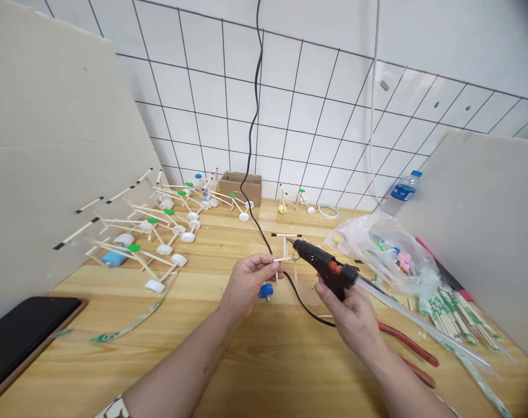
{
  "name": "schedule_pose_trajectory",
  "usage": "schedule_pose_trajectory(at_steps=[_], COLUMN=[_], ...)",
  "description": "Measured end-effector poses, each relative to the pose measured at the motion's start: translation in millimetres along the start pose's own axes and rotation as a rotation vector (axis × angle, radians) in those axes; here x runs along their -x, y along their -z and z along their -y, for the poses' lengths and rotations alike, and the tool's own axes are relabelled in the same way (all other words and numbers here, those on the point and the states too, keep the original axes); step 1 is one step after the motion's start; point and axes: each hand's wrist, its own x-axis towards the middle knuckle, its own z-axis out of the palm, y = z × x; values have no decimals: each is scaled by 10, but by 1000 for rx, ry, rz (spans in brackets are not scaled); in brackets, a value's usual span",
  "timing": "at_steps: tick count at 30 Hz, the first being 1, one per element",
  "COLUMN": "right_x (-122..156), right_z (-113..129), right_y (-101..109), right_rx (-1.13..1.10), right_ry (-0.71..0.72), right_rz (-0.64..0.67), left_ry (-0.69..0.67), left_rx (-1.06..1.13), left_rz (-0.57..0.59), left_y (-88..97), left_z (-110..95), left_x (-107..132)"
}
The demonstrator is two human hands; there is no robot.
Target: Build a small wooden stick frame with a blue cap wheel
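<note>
Between the thumb and fingers of my left hand point(249, 281) is a small wooden stick frame point(285, 248), topped by a crossbar with black ends. My right hand point(351, 316) wraps round a black hot glue gun point(314, 255). Its nozzle points left and sits close to the frame's upright, just under the crossbar; I cannot tell whether they touch. Just below my left fingertips lies a blue bottle cap point(266, 291) with a short stick. Red-handled pliers point(414, 347) are partly hidden behind my right hand and forearm.
Several stick tricycle models point(153, 251) with cap wheels stand at the left. Farther back are a cardboard box point(242, 187), another model point(296, 200) and a tape roll point(328, 211). A plastic bag point(381, 247), wrapped chopsticks point(458, 319), bottle point(404, 188), phone point(26, 331) and black cord point(255, 215) surround the work.
</note>
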Motion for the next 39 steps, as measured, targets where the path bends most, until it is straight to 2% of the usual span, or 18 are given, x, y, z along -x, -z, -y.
schedule_pose_trajectory(at_steps=[29,39], right_x=[-4,-34], right_z=[-7,36], right_y=[-4,38], right_rx=[-39,-44], right_ry=[18,-10], right_rz=[-6,-36], left_ry=[-17,-21], left_rx=[15,157], left_rz=[11,-65], left_y=[18,81], left_z=[18,-73], left_x=[-17,-67])
